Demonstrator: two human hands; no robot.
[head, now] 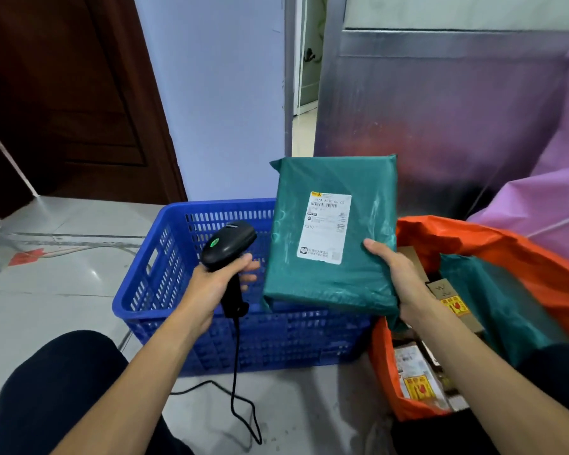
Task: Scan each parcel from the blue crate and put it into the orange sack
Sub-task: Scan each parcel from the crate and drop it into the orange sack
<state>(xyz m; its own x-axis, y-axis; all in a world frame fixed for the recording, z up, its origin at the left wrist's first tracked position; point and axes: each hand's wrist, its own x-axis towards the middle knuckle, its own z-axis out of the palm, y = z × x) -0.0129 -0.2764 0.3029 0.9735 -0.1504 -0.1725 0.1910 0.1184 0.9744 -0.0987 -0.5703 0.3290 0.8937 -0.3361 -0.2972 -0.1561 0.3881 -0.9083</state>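
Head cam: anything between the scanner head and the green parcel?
Nothing blocks it in the head view. The gap between the scanner and the green parcel shows only the far wall of the blue crate behind.

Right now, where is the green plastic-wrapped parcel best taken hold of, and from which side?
Its lower right edge, from the right, as the right hand does, thumb in front. The green plastic-wrapped parcel is flat and upright, its white label faces the camera, and the black handheld scanner in the left hand is at its left, so this grip leaves the label uncovered.
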